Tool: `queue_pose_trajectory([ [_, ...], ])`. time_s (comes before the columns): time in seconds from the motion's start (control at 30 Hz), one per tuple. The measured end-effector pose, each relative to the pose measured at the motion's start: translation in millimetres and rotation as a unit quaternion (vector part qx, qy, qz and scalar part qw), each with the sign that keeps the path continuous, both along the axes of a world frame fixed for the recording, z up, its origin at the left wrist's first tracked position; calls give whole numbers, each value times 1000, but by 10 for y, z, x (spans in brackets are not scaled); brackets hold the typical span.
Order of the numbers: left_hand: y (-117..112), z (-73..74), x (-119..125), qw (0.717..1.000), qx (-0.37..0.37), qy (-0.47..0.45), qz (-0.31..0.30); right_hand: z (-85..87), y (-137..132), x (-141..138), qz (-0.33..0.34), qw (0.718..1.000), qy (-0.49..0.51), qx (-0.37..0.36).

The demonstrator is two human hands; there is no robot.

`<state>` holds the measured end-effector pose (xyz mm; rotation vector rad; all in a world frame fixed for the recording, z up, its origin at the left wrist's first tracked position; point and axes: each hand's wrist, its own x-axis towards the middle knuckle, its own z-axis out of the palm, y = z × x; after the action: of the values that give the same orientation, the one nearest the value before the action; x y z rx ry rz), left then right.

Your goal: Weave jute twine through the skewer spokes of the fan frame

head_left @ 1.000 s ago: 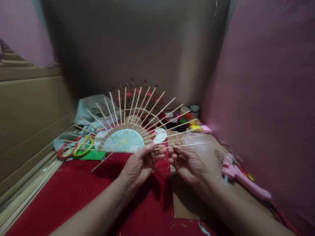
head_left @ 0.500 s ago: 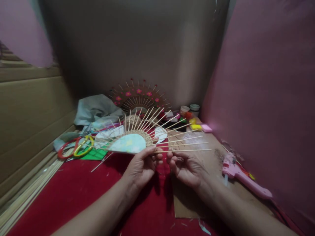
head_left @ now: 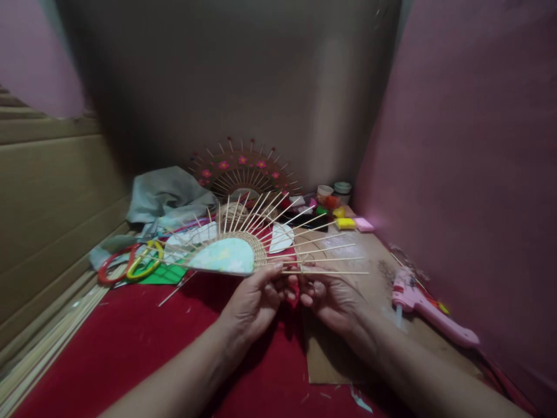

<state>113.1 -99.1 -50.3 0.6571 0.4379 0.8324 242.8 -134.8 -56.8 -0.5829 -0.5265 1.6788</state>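
Note:
A half-round craft piece [head_left: 226, 255] with a pale patterned centre, a woven rim and several thin wooden skewers fanning outward is held almost flat above the red cloth [head_left: 143, 348]. My left hand [head_left: 255, 302] pinches its straight lower edge near the woven band. My right hand [head_left: 333, 296] is closed under the rightmost skewers, fingers curled round the sticks. A finished fan piece [head_left: 243, 171] with pink flowers and red-tipped sticks leans against the back wall.
A pink glue gun [head_left: 429, 310] lies right on brown cardboard [head_left: 348, 360]. Red and yellow rings [head_left: 130, 264] and green paper sit left, beside grey cloth [head_left: 167, 194]. Small jars [head_left: 333, 191] and coloured blocks stand at the back. Bamboo sticks [head_left: 47, 342] lie along the left wall.
The skewer piece has tipped from nearly upright to almost flat and come down, which uncovers the flowered fan behind it. Both hands stayed at its lower right edge.

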Motion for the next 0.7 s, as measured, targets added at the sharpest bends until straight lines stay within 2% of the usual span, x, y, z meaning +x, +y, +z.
queue_pose_trajectory([
  [0.07, -3, 3, -4, 1000, -10, 4, -5, -5, 9, 10, -8, 1000, -4, 11],
  [0.2, -15, 24, -16, 999, -25, 23, -3, 12, 11, 39, -61, 998, -2, -19],
  [0.5, -48, 57, -27, 999, -52, 11, -4, -1, 20, 78, -74, 996, 13, -42],
  [0.7, -41, 56, -15, 999, -51, 2, 13, 91, -24, 92, -136, 983, -8, -125],
])
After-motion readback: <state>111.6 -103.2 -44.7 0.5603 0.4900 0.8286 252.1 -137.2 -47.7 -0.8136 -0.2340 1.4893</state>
